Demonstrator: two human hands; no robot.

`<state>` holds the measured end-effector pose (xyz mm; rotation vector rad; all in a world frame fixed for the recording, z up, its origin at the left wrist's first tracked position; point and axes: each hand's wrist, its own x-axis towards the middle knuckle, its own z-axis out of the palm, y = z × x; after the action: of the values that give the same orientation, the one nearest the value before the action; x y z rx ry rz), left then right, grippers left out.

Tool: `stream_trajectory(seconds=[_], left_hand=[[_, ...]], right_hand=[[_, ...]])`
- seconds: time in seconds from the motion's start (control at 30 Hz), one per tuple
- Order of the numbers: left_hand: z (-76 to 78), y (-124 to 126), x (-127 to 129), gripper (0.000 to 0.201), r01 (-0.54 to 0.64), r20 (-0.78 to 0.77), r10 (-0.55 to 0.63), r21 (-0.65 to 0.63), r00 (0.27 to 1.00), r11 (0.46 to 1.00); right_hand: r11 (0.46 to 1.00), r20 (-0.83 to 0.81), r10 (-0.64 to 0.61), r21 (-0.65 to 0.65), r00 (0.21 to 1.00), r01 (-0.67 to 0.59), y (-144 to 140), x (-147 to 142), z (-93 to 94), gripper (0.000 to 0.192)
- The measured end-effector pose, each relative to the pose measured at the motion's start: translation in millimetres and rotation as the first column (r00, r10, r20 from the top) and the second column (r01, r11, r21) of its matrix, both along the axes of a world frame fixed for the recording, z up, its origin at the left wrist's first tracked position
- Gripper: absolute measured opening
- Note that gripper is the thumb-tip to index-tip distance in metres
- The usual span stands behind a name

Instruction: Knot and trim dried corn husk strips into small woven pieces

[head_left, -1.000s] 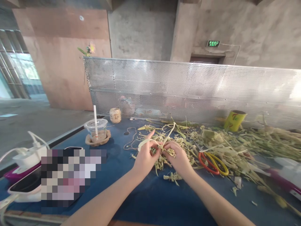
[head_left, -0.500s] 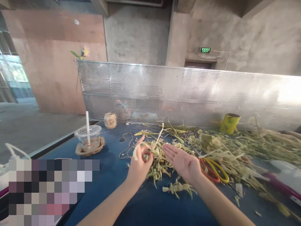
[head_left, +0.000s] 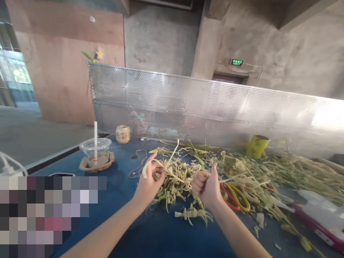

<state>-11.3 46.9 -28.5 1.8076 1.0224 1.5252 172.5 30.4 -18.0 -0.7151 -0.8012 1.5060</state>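
My left hand [head_left: 149,179] pinches a pale plant strip [head_left: 173,154] between thumb and fingers. One end of the strip stands up past the fingertips, and another pale length curls over the back of the hand. Beside it, my right hand [head_left: 205,184] has its fingers curled into the palm and its thumb pointing up; nothing shows in it. Between and behind the hands lies a heap of knotted, dried plant strips [head_left: 174,186]. A smaller knotted piece [head_left: 192,214] rests in front on the blue table [head_left: 161,236].
Scissors with red and yellow handles [head_left: 239,197] lie right of my right hand, among loose stalks [head_left: 290,168]. A yellow-green cup [head_left: 257,146] and a woven pot [head_left: 123,134] stand before a perforated metal panel [head_left: 188,104]. A lidded plastic cup [head_left: 98,147] with a straw is at left.
My right hand has gone from flat and palm up to curled fingers with the thumb raised. My left hand keeps its pinch on the strip. The view has shifted and tilted slightly.
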Motion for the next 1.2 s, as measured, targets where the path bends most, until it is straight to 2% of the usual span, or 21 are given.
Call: stream_trajectory(seconds=[0.1, 0.2, 0.33, 0.4, 0.53, 0.6, 0.77, 0.9, 1.07, 1.2], left_hand=[[5.0, 2, -5, 0.058, -0.039, 0.010, 0.038, 0.041, 0.999, 0.998], [8.0, 4, -8, 0.060, -0.079, 0.020, 0.078, 0.060, 0.997, 0.995], [7.2, 8, -12, 0.059, -0.101, 0.027, 0.098, 0.096, 0.995, 0.990], [5.7, 9, -13, 0.059, -0.110, 0.027, 0.107, 0.112, 0.994, 0.988], [2.2, 12, -11, 0.059, -0.096, 0.011, 0.096, 0.113, 0.995, 0.989], [0.3, 13, -10, 0.059, -0.072, -0.001, 0.073, 0.097, 0.997, 0.993], [-1.6, 9, -8, 0.058, -0.044, -0.027, 0.046, 0.089, 0.999, 0.995], [-1.0, 8, -8, 0.058, -0.052, -0.002, 0.053, 0.072, 0.999, 0.996], [-2.4, 10, -6, 0.058, 0.008, 0.005, -0.008, 0.070, 1.000, 0.997], [-1.9, 8, -5, 0.057, 0.021, -0.024, -0.019, 0.078, 1.000, 0.997]], right_hand=[[0.994, -0.017, 0.106, -0.037, 0.994, -0.107, -4, -1, -0.7, 0.068], [0.969, -0.010, 0.244, -0.018, 0.970, -0.245, -8, -2, 1.7, 0.077], [0.938, 0.031, 0.346, 0.008, 0.938, -0.346, -11, -4, 4.1, 0.068], [0.945, 0.067, 0.324, 0.029, 0.944, -0.326, -12, -5, 3.8, 0.060], [0.958, 0.117, 0.243, 0.127, 0.963, -0.257, -14, -6, 2.7, 0.088], [0.954, 0.137, 0.255, 0.129, 0.957, -0.272, -15, -5, 2.3, 0.093], [0.934, 0.179, 0.304, 0.138, 0.936, -0.330, -14, -1, 1.5, 0.095], [0.944, 0.184, 0.261, 0.156, 0.948, -0.291, -14, -2, 2.6, 0.094], [0.919, 0.275, 0.317, 0.148, 0.908, -0.366, -17, -6, 2.5, 0.099], [0.916, 0.294, 0.324, 0.139, 0.899, -0.376, -15, -6, -1.2, 0.097]])
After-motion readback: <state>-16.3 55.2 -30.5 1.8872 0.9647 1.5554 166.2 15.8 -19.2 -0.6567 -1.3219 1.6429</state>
